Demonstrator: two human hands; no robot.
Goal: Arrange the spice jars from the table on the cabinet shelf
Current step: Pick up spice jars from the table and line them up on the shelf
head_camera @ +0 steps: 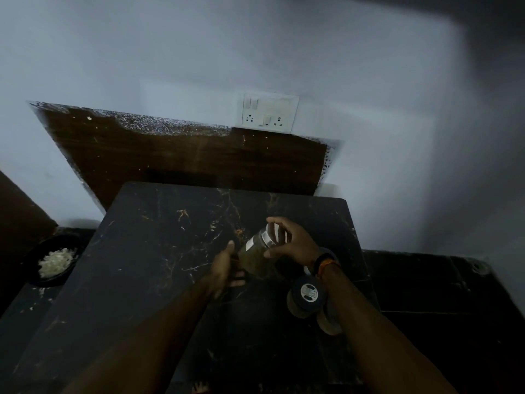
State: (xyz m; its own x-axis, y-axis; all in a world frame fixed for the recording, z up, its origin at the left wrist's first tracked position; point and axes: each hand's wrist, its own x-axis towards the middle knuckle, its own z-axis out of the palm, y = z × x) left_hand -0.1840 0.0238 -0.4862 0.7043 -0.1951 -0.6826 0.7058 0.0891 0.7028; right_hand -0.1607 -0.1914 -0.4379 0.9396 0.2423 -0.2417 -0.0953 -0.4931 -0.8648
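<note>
A clear glass spice jar with a silver collar and brownish-green contents [257,253] is tilted above the middle of the black marble-patterned table [147,251], its top leaning far and to the right; both hands are on it. The left hand [227,265] cups the lower body from the near left, thumb up along the glass and fingers curled beneath; the right hand [289,244] pinches the collar end, one finger arched over the top and the thumb pressed against the near side. Whether the base touches the table is not clear in the dim light.

Judged as the lift-off stage, the jar is best righted first, so the contents do not press on the lid; then carried with one hand under the base, since a pinch at the collar alone could slip or loosen the cap.

Just near and right of the hands, two more jars with black round lids [306,297] lie close under the right wrist; the right forearm should rise straight up before swinging away, or it may knock them off the near right edge.

No cabinet shelf is visible; a brown wooden board [170,157] leans behind the table, a white switch plate [268,112] sits on the wall, and a dark bowl of pale shreds [55,260] stands at far left.
</note>
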